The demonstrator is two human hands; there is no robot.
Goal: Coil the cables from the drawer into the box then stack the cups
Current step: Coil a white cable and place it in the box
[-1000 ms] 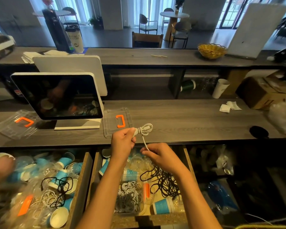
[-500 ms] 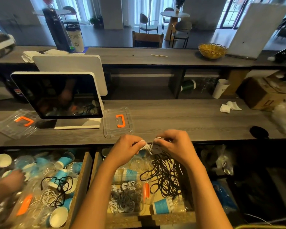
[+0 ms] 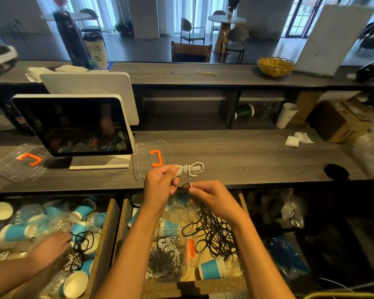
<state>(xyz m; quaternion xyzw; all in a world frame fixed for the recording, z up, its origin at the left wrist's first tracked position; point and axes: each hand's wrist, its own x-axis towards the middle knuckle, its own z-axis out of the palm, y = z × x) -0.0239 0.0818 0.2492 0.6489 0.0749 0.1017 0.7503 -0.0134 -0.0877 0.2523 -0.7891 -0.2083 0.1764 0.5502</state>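
At frame centre, above the open drawer (image 3: 125,214): left hand (image 3: 160,186) gripping a coiled white cable (image 3: 190,168), right hand (image 3: 212,197) pinching its loose end. Below, clear box (image 3: 167,257) of coils, black cables (image 3: 216,234), blue cups (image 3: 212,269).

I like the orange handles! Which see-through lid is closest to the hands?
The clear lid right of the screen, just behind the left hand. The other lid lies far left.

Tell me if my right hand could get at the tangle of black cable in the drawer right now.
Probably not yet: the right hand pinches the tail of the white cable. Nothing covers the black cable lying just below it.
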